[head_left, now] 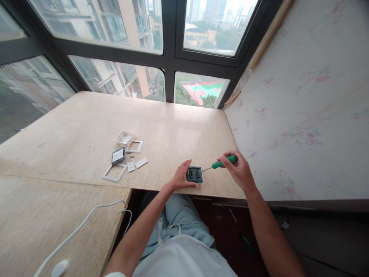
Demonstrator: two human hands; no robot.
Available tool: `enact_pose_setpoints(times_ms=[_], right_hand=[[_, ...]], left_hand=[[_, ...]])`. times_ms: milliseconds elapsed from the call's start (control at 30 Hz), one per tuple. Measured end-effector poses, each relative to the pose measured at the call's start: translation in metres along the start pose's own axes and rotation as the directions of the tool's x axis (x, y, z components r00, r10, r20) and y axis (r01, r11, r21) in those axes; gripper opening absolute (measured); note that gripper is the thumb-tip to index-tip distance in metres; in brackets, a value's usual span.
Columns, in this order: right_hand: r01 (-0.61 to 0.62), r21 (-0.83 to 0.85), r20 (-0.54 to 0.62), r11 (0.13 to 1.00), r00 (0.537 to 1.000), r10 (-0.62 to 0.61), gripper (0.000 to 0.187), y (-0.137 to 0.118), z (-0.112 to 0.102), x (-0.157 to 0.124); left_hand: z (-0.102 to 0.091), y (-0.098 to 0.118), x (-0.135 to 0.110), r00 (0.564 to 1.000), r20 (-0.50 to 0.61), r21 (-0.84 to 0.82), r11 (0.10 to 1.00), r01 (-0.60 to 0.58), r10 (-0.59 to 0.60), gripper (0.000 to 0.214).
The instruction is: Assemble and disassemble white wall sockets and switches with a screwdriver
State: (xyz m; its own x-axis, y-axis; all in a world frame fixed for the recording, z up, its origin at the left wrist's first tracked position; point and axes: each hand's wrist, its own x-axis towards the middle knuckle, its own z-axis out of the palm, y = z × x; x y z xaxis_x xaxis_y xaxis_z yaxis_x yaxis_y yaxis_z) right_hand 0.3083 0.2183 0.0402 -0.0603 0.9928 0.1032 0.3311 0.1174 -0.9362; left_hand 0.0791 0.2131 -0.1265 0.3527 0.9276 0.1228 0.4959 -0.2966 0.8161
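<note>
The left hand [182,177] holds a small dark wall switch [195,175] against the table [178,134], its thumb along the near side and its fingers at the far left corner. The palm and fingers cover the switch's left edge, and its underside is out of sight. The right hand [238,169] grips a screwdriver [225,162] by its green handle; the curled fingers hide part of that handle, and its dark butt end pokes out beyond them. The thin shaft slants leftward from the right hand to the switch's right edge, where the tip is too small to make out; whether it sits in a screw cannot be told.

Well to the left of the left hand lie loose parts: a white box [125,137], farthest from the hand, a white frame [140,146] partly tucked behind or under it, and a grey-and-white socket [118,156] just beside a second frame [111,179]. Nearer the left hand are a small white cover [130,166] and a plain white plate [141,163]. Two tiny dark slivers by the socket are too small to identify. Below and left of the left hand runs a white cable [83,223], cut off at the bottom edge of the view.
</note>
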Motion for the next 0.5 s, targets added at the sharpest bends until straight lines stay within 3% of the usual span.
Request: enact_pose_setpoints(times_ms=[267,500], right_hand=[[-0.062,0.165,0.022,0.984,0.998,0.059,0.036,0.006,-0.003,-0.007],[-0.09,0.192,0.034,0.977,0.996,0.085,0.034,0.013,-0.001,-0.008]], left_hand=[[-0.023,-0.014,-0.012,0.999,0.05,-0.13,0.991,0.023,-0.016,0.103],[-0.032,-0.007,-0.007,0.997,0.069,-0.132,0.991,0.026,-0.017,0.083]])
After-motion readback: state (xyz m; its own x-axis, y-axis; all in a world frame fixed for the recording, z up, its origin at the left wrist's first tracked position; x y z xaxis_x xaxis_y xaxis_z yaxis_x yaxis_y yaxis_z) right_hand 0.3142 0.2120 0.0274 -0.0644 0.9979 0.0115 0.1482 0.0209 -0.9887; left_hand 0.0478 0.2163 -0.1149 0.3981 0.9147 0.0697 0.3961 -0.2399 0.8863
